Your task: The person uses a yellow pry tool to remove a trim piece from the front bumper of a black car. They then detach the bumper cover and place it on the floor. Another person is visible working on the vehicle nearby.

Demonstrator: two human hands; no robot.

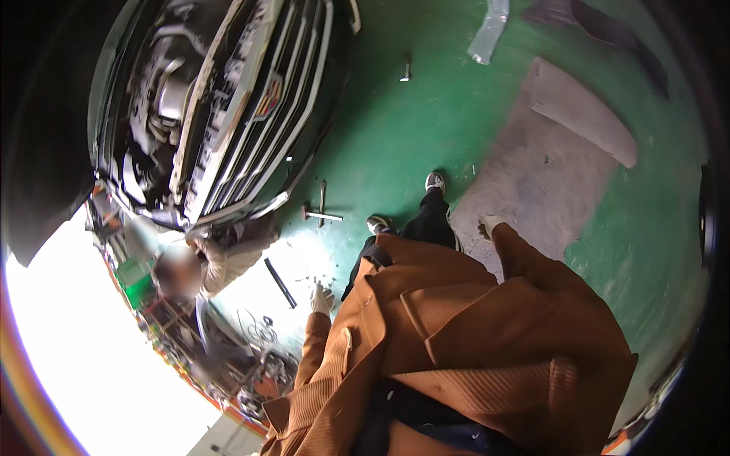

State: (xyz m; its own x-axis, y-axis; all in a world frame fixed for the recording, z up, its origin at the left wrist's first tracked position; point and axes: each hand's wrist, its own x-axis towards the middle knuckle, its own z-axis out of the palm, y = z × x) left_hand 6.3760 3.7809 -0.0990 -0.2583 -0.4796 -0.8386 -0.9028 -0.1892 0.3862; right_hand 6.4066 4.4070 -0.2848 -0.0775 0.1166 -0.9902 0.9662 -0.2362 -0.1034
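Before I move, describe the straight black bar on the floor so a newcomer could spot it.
Start at the silver-slatted car grille, upper left, and drop to the glare-whitened floor below. Between a co-worker's beige sleeve and your pale-gloved left hand lies the straight black bar. It is dark from end to end, unlike the pale-handled, hammer-like tool nearer the grille.

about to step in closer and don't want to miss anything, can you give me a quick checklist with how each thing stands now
1. Left hand free: ok, fingers spread, nothing visible in it.
2. Right hand free: cannot tell, its grip is too small to read.
3. Both hands gloved: ok.
4. Floor free of trip hazards: not ok, tools and a dark bar lie there.
5. Co-worker well away from the car: not ok, close to its front.
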